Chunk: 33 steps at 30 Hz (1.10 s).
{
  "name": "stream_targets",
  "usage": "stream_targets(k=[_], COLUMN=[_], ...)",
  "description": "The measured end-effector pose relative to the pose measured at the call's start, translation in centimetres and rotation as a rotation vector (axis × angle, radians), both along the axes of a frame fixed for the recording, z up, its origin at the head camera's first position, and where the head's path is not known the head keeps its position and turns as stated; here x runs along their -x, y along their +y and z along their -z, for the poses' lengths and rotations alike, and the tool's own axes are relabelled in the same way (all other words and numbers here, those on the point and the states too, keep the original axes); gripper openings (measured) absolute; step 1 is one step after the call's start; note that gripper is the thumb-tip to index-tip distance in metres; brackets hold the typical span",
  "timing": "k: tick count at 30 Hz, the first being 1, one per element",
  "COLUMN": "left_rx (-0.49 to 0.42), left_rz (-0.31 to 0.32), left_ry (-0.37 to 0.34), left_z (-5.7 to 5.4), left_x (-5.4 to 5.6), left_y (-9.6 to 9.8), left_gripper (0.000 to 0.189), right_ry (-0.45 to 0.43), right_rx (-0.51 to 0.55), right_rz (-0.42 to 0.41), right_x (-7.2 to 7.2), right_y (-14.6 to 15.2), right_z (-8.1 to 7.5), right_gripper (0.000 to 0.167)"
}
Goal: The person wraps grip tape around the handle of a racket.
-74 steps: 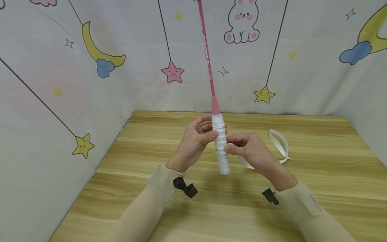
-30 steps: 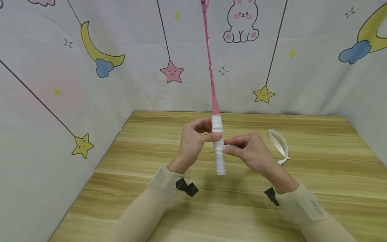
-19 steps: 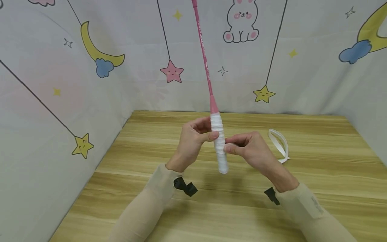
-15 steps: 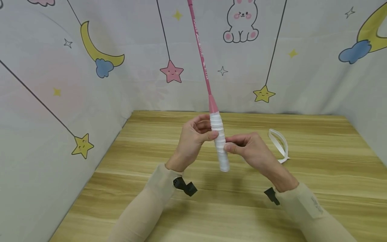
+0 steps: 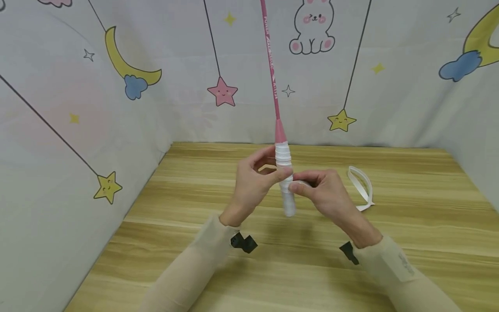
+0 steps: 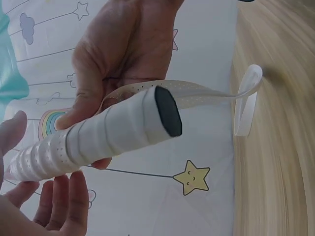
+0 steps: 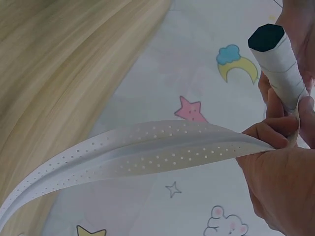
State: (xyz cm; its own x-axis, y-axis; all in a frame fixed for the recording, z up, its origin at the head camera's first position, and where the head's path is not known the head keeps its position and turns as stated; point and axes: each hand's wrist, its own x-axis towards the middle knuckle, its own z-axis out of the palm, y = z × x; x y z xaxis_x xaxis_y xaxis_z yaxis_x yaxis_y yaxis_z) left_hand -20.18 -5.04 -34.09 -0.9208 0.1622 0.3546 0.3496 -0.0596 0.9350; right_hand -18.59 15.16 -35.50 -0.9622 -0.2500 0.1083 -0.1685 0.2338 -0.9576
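Pink badminton racket (image 5: 279, 130) is standing straighter than earlier; the left hand (image 5: 251, 184) is grasping its handle (image 5: 289, 203), the right hand (image 5: 328, 191) pinching perforated overgrip tape (image 7: 167, 160) just below those fingers.

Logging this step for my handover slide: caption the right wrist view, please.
The right hand pinches perforated white grip tape beside a racket handle with a dark end cap.

The tape (image 7: 142, 161) looks matt and perforated, the tabletop (image 5: 296, 268) wood-grained, the backdrop (image 5: 249, 56) cloth.

The handle (image 5: 288, 203) is above the table (image 5: 280, 281), left of a tape loop (image 6: 247, 118) apparently lying there.
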Motion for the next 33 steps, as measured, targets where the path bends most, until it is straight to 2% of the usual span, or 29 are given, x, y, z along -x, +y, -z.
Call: stream_targets(k=[3,7,17,26,33], left_rx=[0.042,0.061,0.032,0.000,-0.123], left_rz=[-0.055,-0.093,-0.092,-0.065,0.042], left_ry=[0.030,0.028,-0.055,-0.125,-0.183], left_z=[0.3,0.4,0.0,-0.5,-0.6], left_x=[-0.1,0.0,0.1,0.1,0.3], left_y=[0.4,0.6,0.2,-0.2,-0.4], left_gripper=[0.060,0.059,0.052,0.052,0.043], right_ry=[0.019,0.037,0.050,0.060,0.034], right_rx=[0.001,-0.007,-0.049,-0.047,-0.006], right_rz=[0.007,0.009,0.009,0.025,0.018], right_x=[0.0,0.0,-0.4,-0.5,-0.5], right_y=[-0.3,-0.5,-0.5,-0.4,-0.2], right_z=[0.2,0.2,0.1,-0.2,-0.4], right_gripper=[0.024,0.022,0.023,0.022,0.022])
